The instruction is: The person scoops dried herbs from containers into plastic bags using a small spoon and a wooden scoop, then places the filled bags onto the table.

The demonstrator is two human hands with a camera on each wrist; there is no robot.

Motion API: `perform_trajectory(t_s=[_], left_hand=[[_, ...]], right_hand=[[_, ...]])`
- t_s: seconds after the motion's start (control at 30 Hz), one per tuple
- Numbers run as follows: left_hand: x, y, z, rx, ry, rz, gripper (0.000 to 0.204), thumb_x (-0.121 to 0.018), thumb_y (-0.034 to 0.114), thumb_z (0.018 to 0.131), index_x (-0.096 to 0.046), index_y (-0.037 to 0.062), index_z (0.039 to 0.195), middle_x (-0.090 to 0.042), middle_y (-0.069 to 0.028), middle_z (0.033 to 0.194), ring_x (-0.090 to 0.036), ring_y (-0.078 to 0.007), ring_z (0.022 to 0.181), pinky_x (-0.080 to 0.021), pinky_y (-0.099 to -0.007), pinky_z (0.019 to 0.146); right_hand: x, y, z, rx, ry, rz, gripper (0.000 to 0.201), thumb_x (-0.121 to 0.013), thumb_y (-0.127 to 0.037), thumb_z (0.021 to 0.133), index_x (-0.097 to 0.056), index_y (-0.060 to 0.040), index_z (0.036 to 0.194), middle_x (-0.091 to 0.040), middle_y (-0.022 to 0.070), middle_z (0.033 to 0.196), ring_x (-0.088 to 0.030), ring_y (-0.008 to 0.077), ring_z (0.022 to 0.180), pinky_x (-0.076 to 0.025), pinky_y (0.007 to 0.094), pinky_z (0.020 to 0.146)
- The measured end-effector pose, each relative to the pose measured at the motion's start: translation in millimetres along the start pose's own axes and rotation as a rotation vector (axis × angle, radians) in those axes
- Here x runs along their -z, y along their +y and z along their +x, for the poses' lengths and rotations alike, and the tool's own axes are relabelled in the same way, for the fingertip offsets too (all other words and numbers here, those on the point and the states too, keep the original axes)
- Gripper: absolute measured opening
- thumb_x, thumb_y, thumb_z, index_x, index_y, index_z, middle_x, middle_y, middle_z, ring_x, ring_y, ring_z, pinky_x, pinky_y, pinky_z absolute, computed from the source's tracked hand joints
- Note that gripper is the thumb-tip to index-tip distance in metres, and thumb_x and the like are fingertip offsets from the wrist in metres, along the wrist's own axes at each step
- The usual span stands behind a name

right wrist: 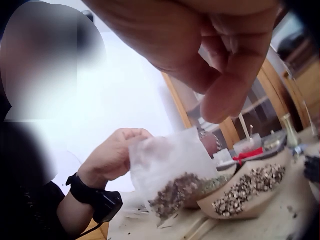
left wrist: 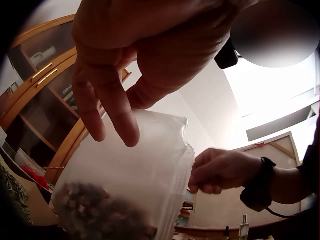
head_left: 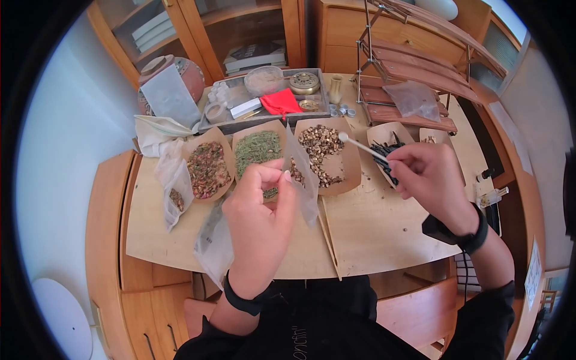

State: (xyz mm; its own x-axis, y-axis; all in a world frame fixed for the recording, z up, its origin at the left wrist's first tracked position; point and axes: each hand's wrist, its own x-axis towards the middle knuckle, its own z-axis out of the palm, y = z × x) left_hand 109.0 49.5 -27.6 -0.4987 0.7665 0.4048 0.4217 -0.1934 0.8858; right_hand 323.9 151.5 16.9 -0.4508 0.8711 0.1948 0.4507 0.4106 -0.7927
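Observation:
My left hand (head_left: 261,207) pinches the top of a translucent bag (left wrist: 145,150), which hangs upright with brown chopped pieces (right wrist: 175,192) in its bottom. In the head view, my right hand (head_left: 429,177) holds a thin white spoon (head_left: 363,146) between thumb and fingers. Its small round end is over the right side of a paper tray of brown and pale pieces (head_left: 321,141). Left of that tray, another holds green dried leaves (head_left: 258,147), and a third holds reddish petals (head_left: 207,168). Dark pods (head_left: 384,150) lie in a tray beside my right hand.
A grey tray (head_left: 225,127) at the back carries a red pouch (head_left: 280,102), a brass burner (head_left: 304,83) and a bowl. A wooden rack (head_left: 408,69) stands back right. Filled bags lie at the left, and a small glass bottle (head_left: 493,197) is at the right edge.

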Motion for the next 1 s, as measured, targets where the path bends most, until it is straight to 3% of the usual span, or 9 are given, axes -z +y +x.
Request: perform_trajectory(t_s=[0.03, 0.07, 0.13, 0.23, 0.57, 0.63, 1.0], left_hand=[[1.1, -0.9, 0.0, 0.0, 0.006, 0.013, 0.009, -0.062, 0.003, 0.086, -0.056, -0.0034, 0.087, -0.068, -0.0177, 0.1, -0.066, -0.0151, 0.079, -0.055, -0.0259, 0.055], [2.6, -0.2, -0.3, 0.0, 0.005, 0.012, 0.009, -0.062, 0.003, 0.086, -0.056, -0.0034, 0.087, -0.068, -0.0177, 0.1, -0.066, -0.0151, 0.079, -0.055, -0.0259, 0.055], [5.5, 2.8, -1.1, 0.033, -0.055, 0.018, 0.009, -0.058, 0.006, 0.091, -0.053, -0.0018, 0.089, -0.063, -0.0166, 0.11, -0.059, -0.0071, 0.082, -0.057, -0.0229, 0.059], [5.1, 2.4, -1.5, 0.017, 0.01, 0.012, 0.009, -0.062, 0.003, 0.086, -0.056, -0.0033, 0.087, -0.068, -0.0182, 0.101, -0.066, -0.014, 0.079, -0.055, -0.0254, 0.055], [9.5, 3.1, 0.6, 0.011, 0.009, 0.013, 0.009, -0.062, 0.002, 0.086, -0.056, -0.0037, 0.086, -0.068, -0.0192, 0.1, -0.066, -0.0133, 0.076, -0.054, -0.0247, 0.053], [12.1, 3.7, 0.7, 0.043, -0.061, 0.02, 0.008, -0.057, 0.004, 0.092, -0.052, -0.0018, 0.088, -0.062, -0.0177, 0.109, -0.058, -0.0067, 0.081, -0.056, -0.0221, 0.059], [11.7, 5.1, 1.6, 0.044, -0.06, 0.045, 0.009, -0.058, 0.005, 0.091, -0.053, -0.0022, 0.088, -0.063, -0.0181, 0.11, -0.061, -0.0087, 0.086, -0.056, -0.0222, 0.058]], right_hand=[[-3.1, 11.6, 5.7, -0.124, -0.05, 0.06, 0.012, -0.061, -0.002, 0.084, -0.066, 0.0086, 0.086, -0.065, 0.0085, 0.066, -0.063, 0.0114, 0.053, -0.05, 0.024, 0.048], [-6.0, 20.3, 9.9, -0.124, -0.05, 0.059, 0.012, -0.061, -0.002, 0.084, -0.066, 0.0086, 0.086, -0.065, 0.0085, 0.066, -0.063, 0.0114, 0.053, -0.05, 0.024, 0.048], [-11.9, 33.4, 16.4, -0.267, -0.139, 0.034, 0.013, -0.059, -0.003, 0.086, -0.065, 0.0074, 0.09, -0.063, 0.0054, 0.071, -0.061, 0.0082, 0.056, -0.052, 0.0226, 0.048], [-24.6, 40.5, 22.4, -0.279, -0.115, 0.07, 0.013, -0.059, -0.002, 0.085, -0.066, 0.0097, 0.086, -0.065, 0.0096, 0.068, -0.065, 0.0128, 0.056, -0.052, 0.025, 0.048], [-56.2, 63.5, 38.3, -0.405, -0.24, 0.499, 0.013, -0.06, -0.004, 0.089, -0.064, 0.0073, 0.094, -0.065, 0.0079, 0.076, -0.064, 0.0126, 0.057, -0.054, 0.0233, 0.05], [-59.5, 68.5, 36.9, -0.453, -0.229, 0.594, 0.014, -0.06, -0.005, 0.091, -0.064, 0.0066, 0.098, -0.066, 0.0091, 0.08, -0.063, 0.0124, 0.058, -0.054, 0.023, 0.051], [-61.8, 78.1, 28.2, -0.504, -0.175, 0.72, 0.016, -0.061, -0.008, 0.092, -0.064, 0.0045, 0.1, -0.067, 0.0102, 0.085, -0.063, 0.0122, 0.061, -0.054, 0.0234, 0.055]])
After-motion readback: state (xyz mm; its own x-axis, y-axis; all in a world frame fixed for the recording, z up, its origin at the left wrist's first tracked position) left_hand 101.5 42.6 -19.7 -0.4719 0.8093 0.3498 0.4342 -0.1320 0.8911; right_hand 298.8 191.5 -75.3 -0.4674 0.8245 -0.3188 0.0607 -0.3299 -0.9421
